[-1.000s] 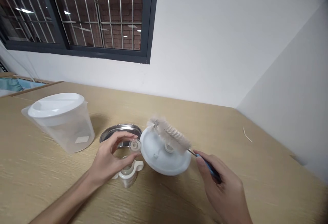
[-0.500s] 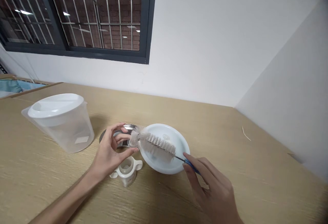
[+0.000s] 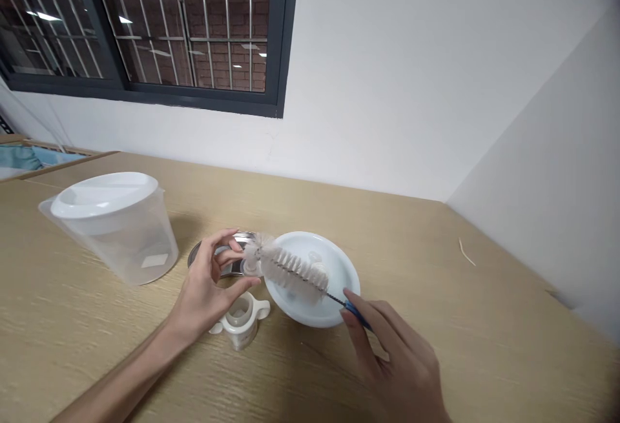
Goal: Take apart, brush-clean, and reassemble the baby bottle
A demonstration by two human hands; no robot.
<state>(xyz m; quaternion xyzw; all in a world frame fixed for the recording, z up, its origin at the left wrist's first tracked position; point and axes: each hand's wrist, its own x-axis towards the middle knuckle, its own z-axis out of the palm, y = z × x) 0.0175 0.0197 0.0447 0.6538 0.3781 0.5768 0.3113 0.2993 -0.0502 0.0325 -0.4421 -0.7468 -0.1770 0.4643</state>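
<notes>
Slim white-bristled, blue-handled brush (image 3: 296,276) in our right grip (image 3: 400,353), tip toward ten o'clock; round clear plastic piece (image 3: 250,268) in our left grip (image 3: 206,287).

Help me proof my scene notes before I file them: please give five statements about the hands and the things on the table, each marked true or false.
1. The right hand grips the brush by its blue handle. True.
2. The pitcher has a white lid on top. True.
3. The left hand holds the pitcher. False: it holds a small clear piece at the brush's bristly tip.
4. The white two-handled piece is on the table. True.
5. The pitcher stands to the right of the white dish. False: it stands to the left.
</notes>
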